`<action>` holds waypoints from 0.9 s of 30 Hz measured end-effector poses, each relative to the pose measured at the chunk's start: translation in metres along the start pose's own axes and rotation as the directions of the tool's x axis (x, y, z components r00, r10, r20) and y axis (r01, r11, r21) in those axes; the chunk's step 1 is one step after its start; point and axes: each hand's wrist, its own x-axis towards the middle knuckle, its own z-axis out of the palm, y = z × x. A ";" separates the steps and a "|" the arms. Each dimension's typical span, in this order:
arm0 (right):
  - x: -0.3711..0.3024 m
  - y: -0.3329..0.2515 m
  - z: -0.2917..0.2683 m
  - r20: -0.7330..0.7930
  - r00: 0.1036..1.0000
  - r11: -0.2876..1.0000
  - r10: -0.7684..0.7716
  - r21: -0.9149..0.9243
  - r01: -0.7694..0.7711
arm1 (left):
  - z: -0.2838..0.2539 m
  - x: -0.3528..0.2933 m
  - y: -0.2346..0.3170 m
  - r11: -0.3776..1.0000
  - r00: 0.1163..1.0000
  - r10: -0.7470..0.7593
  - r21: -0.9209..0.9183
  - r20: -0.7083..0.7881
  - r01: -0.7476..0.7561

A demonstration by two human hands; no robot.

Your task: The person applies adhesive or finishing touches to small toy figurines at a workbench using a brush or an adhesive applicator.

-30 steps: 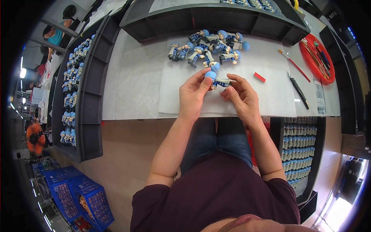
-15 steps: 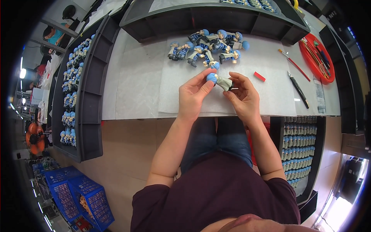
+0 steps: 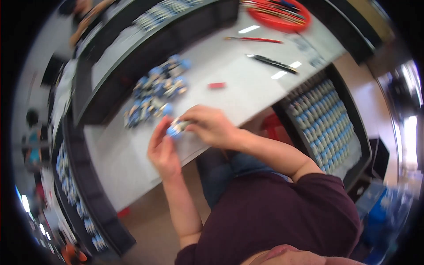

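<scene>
A small figurine (image 3: 175,128) with blue hair and a pale body is held between both hands over the front part of the table. My left hand (image 3: 163,152) pinches its blue head between thumb and fingers. The fingers of my right hand (image 3: 210,126) are closed round its other end. Motion blurs the figurine, so its details cannot be made out. Just beyond the hands lies a loose pile of similar blue-haired figurines (image 3: 154,90). A small red block (image 3: 216,85) rests on the white table top to the right of the pile.
A black pen-like tool (image 3: 271,63), a red-handled paintbrush (image 3: 254,39) and a red tray (image 3: 308,24) of tools lie at the far right. Dark crates of figurines stand behind (image 3: 163,46), at left (image 3: 95,190) and at lower right (image 3: 364,145). Another person (image 3: 84,20) is at far left.
The whole view has swung round to the right and blurred. Both hands still hold the figurine, which appears turned, its blue head now pointing down toward my left hand.
</scene>
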 end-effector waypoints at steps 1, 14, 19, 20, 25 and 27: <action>-0.002 -0.005 -0.004 -0.061 0.997 0.998 -0.038 0.038 0.040 | -0.002 -0.001 0.001 0.999 1.000 0.020 0.038 0.000 -0.020; -0.272 0.041 -0.348 -0.913 0.288 0.468 -0.289 -0.397 -0.789 | -0.009 -0.004 0.009 0.947 0.999 -0.048 0.316 -0.026 0.054; -0.434 0.037 -0.398 -0.954 0.151 0.105 -0.260 -0.183 -0.977 | -0.006 -0.003 0.010 0.925 0.999 -0.029 0.379 -0.026 0.037; -0.452 0.035 -0.401 -0.974 0.114 0.027 -0.197 -0.121 -0.992 | -0.005 -0.003 0.009 0.924 0.999 -0.031 0.382 -0.024 0.038; -0.470 0.037 -0.403 -0.998 0.003 -0.101 -0.060 0.003 -0.995 | -0.003 -0.004 0.005 0.935 0.999 -0.037 0.351 -0.023 0.042; -0.478 0.051 -0.414 -0.999 0.020 -0.129 -0.034 -0.016 -0.992 | -0.004 -0.004 0.004 0.941 0.999 -0.034 0.336 -0.033 0.044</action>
